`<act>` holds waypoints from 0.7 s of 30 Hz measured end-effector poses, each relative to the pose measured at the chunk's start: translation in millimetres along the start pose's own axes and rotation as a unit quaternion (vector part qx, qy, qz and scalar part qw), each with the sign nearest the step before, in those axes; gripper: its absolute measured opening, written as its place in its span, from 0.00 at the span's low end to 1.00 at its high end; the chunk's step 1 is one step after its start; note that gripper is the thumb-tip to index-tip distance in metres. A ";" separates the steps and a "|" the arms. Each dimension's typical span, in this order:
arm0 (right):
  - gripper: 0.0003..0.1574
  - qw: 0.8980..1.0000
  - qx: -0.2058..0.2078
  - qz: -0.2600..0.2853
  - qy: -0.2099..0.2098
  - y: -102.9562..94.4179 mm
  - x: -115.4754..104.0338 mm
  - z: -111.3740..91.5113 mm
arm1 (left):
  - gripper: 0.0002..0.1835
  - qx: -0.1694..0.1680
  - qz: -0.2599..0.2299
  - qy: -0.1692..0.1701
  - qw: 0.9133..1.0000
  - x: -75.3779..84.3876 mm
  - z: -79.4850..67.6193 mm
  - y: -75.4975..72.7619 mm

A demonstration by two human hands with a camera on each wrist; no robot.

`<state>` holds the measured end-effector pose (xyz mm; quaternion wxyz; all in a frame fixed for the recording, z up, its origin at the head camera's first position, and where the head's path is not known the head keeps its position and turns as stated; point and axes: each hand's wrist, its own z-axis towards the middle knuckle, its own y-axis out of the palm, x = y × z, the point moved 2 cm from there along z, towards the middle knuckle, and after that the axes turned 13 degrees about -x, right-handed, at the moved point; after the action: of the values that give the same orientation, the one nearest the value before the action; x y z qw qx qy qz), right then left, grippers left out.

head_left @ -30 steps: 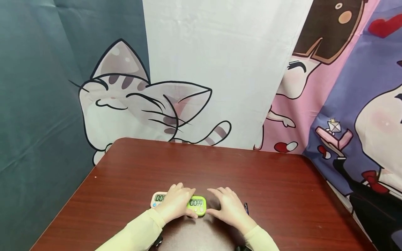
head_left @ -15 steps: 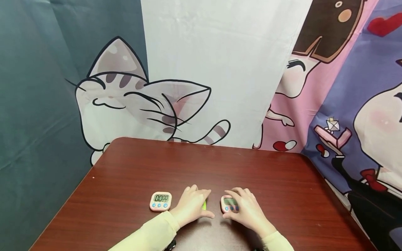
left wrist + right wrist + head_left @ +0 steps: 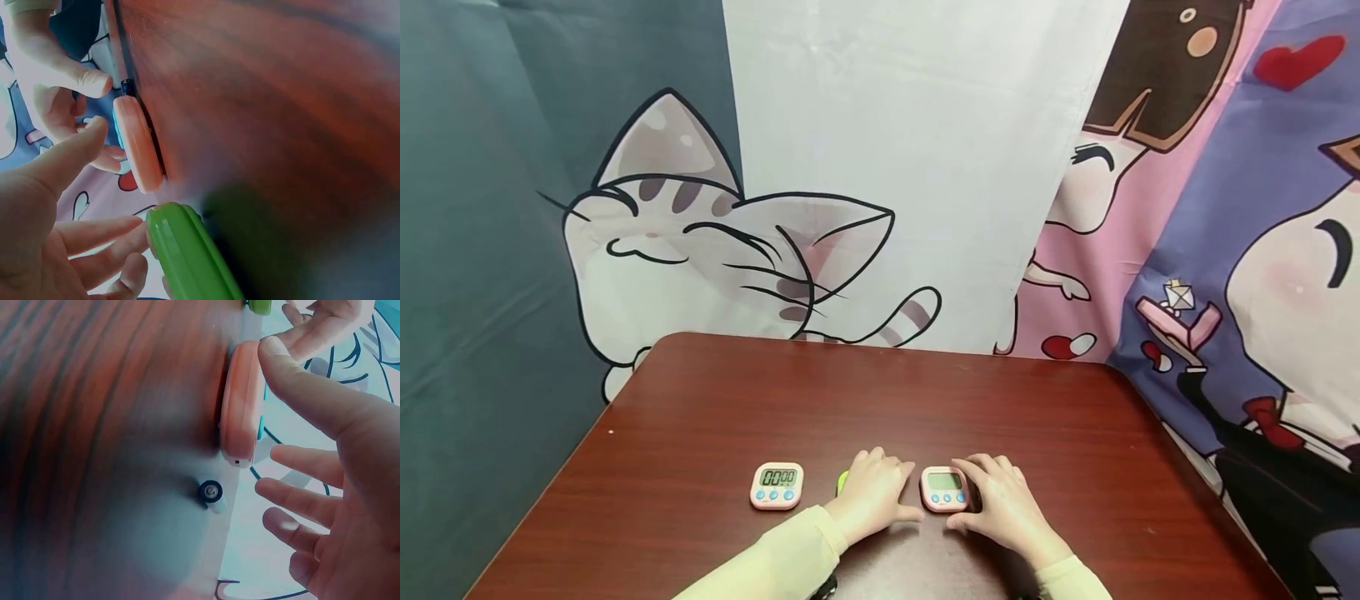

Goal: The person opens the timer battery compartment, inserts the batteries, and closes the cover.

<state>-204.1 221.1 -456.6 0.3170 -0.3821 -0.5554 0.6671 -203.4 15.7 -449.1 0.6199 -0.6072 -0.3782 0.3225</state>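
Note:
A pink digital timer [image 3: 945,490] with a blank screen and blue buttons lies on the table between my hands. My right hand [image 3: 1003,504] is at its right side, thumb and fingers spread around that edge. In the right wrist view the thumb tip overlaps the timer's casing. To the left, my left hand [image 3: 874,497] hovers with thumb and fingers parted, the gap facing the pink timer. A green timer [image 3: 187,250] sits under and behind the left hand, mostly hidden in the head view. Farther left lies a pale pink timer [image 3: 777,487] reading 00:00.
A small battery-like cylinder [image 3: 211,492] lies beside the pink timer, hidden behind my right hand in the head view. The reddish-brown tabletop [image 3: 865,392] runs back to a cartoon-printed cloth [image 3: 827,125].
My left hand has moved right, off the pale pink timer and across the green one. My right hand has shifted right, uncovering the pink timer. The head view has swung slightly right.

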 end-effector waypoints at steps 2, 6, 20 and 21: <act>0.48 1.000 -0.004 -0.003 0.006 0.9 1.0 -1.1 | 0.36 0.006 0.012 -0.008 1.000 1.5 3.3 0.3; 0.44 1.000 -0.003 -0.011 0.011 3.4 3.1 -4.2 | 0.35 0.003 0.016 -0.019 1.000 4.6 11.2 0.8; 0.36 0.999 0.035 -0.005 0.001 7.3 0.6 -4.4 | 0.35 -0.030 0.066 -0.030 0.997 27.7 28.4 1.0; 0.35 1.000 0.031 -0.003 0.004 6.9 0.1 -4.1 | 0.34 -0.031 0.068 -0.034 0.997 28.6 29.0 1.0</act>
<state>-200.7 221.9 -463.8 0.3326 -0.3729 -0.5345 0.6817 -213.8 55.0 -448.6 0.5642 -0.6392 -0.3670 0.3720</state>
